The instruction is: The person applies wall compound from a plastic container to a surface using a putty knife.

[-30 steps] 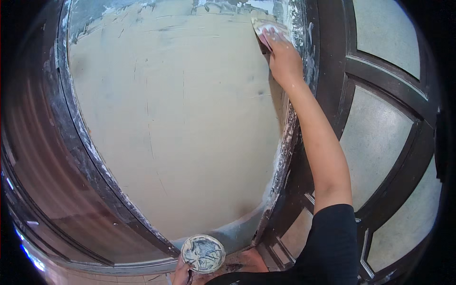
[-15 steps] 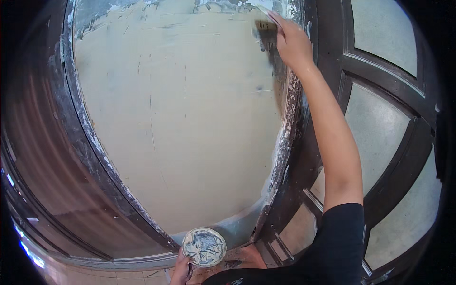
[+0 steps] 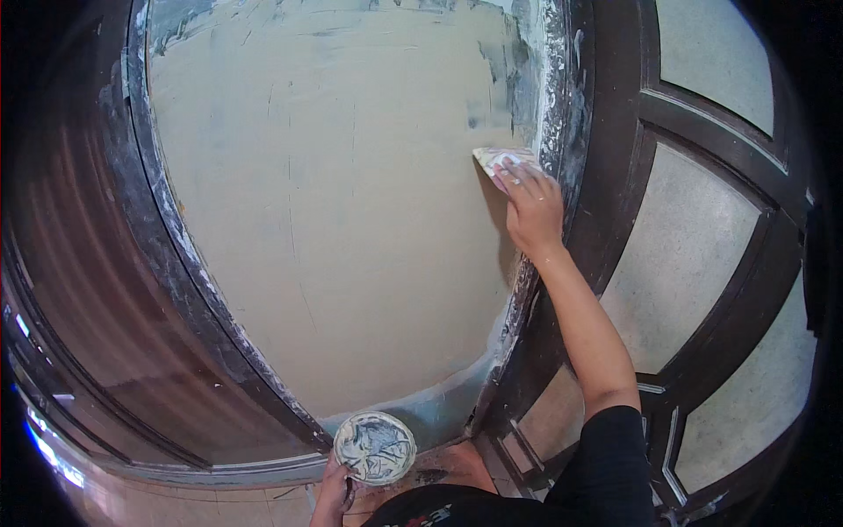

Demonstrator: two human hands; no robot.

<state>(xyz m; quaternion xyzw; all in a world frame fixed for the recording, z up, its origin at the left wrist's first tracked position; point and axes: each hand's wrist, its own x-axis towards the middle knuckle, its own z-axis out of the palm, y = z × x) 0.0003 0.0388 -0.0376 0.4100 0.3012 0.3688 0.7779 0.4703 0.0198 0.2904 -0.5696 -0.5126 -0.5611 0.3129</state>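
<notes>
My right hand (image 3: pixel 531 202) grips a flat, putty-smeared scraper (image 3: pixel 499 158) and presses it against the pale plastered panel (image 3: pixel 334 220) at its right edge, beside the flaking frame strip (image 3: pixel 553 70). Above the scraper, darker patches and streaks show through the coating. Low in the view, my left hand (image 3: pixel 335 486) holds a round container (image 3: pixel 374 446) of pale grey paste, its inside crusted and smeared.
A reddish-brown panel with vertical streaks (image 3: pixel 114 290) stands on the left. At the right is a dark wooden door (image 3: pixel 606 114) with pale frosted inset panels (image 3: pixel 676 255). A bare foot (image 3: pixel 465 465) and a tiled floor (image 3: pixel 202 501) show at the bottom.
My right hand and scraper have moved down the panel's right edge from near the top to about a third of the way down. Darker streaks now show above it.
</notes>
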